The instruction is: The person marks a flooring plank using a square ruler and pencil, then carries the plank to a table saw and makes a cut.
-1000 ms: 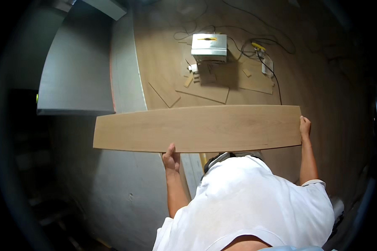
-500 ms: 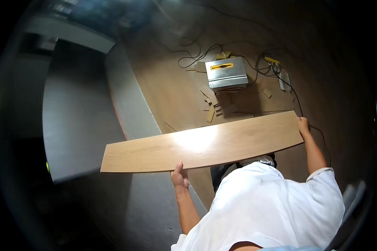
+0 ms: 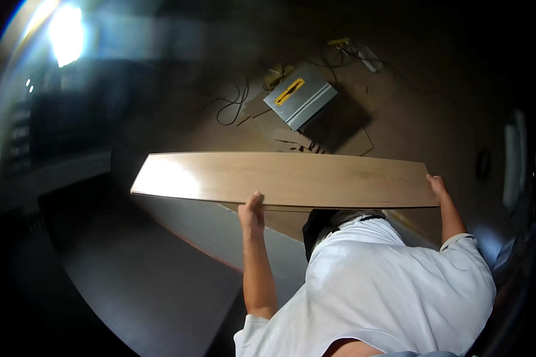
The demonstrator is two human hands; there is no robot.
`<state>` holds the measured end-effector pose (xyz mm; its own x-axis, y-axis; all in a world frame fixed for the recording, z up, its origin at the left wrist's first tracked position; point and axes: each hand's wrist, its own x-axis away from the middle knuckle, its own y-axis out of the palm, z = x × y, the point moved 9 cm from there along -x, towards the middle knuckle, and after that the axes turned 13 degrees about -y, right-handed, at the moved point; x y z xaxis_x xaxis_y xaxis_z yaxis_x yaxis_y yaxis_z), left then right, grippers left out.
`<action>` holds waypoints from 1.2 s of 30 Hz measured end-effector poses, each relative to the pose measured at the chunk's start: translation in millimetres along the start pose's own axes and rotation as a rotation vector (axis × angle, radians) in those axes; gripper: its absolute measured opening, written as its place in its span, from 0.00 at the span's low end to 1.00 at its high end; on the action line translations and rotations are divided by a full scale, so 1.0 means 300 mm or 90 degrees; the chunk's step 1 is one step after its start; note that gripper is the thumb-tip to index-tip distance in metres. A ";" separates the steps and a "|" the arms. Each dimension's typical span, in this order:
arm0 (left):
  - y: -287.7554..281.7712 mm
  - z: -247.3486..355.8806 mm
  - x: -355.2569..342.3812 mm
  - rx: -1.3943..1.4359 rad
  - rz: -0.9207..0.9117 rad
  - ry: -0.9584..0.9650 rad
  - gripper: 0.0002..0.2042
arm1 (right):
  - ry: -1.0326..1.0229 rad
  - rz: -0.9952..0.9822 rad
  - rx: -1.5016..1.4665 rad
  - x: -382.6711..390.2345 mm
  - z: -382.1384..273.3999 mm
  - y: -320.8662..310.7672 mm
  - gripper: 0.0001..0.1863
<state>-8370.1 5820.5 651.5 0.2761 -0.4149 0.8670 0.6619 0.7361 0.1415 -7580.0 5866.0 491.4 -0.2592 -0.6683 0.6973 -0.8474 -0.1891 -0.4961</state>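
I hold a long pale wooden plank [image 3: 333, 179] level across in front of me. My left hand [image 3: 252, 209] grips its near long edge left of the middle, with the thumb on the top face and the other fingers mostly hidden beneath. At the plank's right end, my right hand [image 3: 436, 185] is closed on the short edge. Glare whitens the left part of the board. Below its left half lie a grey dark panel [image 3: 149, 268] and a lighter grey strip [image 3: 286, 259] with a reddish line along it.
On the wooden floor [image 3: 411, 131] ahead stands a metal box-shaped machine [image 3: 301, 101] with a yellow slotted insert, among scattered board offcuts. Black cables [image 3: 235, 107] and a yellow-and-white item [image 3: 369, 59] lie beside it. A bright light [image 3: 65, 35] shines at the upper left.
My view has turned: the grey panel has swung from the upper left to the lower left and a light has come into view. Both hands still hold the plank.
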 end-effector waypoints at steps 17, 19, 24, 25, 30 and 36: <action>0.507 0.981 -1.068 -0.326 -0.198 -0.063 0.06 | 0.109 0.227 -0.621 0.284 -0.265 1.044 0.24; 0.556 1.038 -1.172 -0.280 -0.283 -0.053 0.08 | 0.110 0.248 -0.619 0.233 -0.448 1.053 0.24; 0.808 1.065 -1.280 -0.270 -0.388 -0.059 0.17 | -0.034 0.447 -0.060 0.003 -0.550 0.966 0.31; 0.803 1.071 -1.350 -0.265 -0.391 -0.054 0.17 | -0.056 0.454 -0.068 -0.037 -0.559 1.005 0.30; 0.720 0.842 -1.692 -0.263 -0.396 -0.003 0.16 | -0.080 0.465 -0.101 -0.239 -0.412 1.220 0.29; 0.778 0.465 -2.299 -0.275 -0.408 0.045 0.13 | -0.130 0.523 -0.233 -0.676 -0.025 1.330 0.28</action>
<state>-8503.1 6352.9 153.3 -0.2175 -0.7334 0.6440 0.9164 0.0735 0.3933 -7869.0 5931.5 155.9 -0.7868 -0.6125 0.0757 -0.5360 0.6174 -0.5758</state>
